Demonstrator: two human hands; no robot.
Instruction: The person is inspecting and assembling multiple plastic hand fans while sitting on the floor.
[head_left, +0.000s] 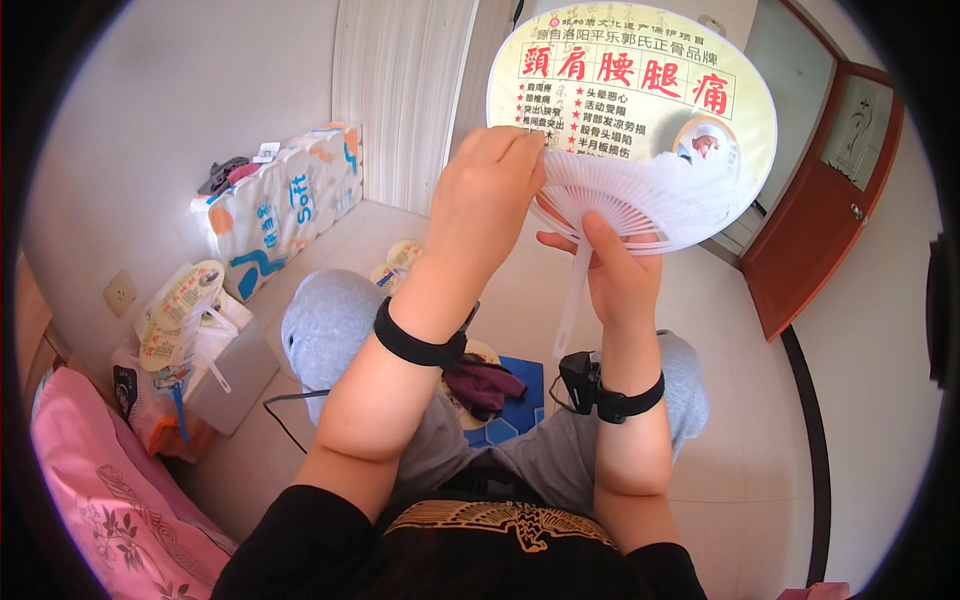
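Note:
A white plastic hand fan [640,85] with a printed pale-yellow paper face is held up before me, its handle [571,305] pointing down. Along the lower part the paper has a ragged, torn edge, and bare white ribs [597,190] show there. My right hand [622,275] grips the fan from below, thumb in front near the base of the ribs and the other fingers mostly behind. At the fan's left edge my left hand [490,195] is closed, fingertips pinched on the paper's torn border; what lies exactly between them is partly hidden.
More hand fans [180,310] lie on a white box [238,375] at the left. Behind stands a large wrapped paper pack [290,210] against the wall. Between my knees are a dark red cloth [484,386] and a blue thing [522,375]. A brown door [815,200] stands ajar at right.

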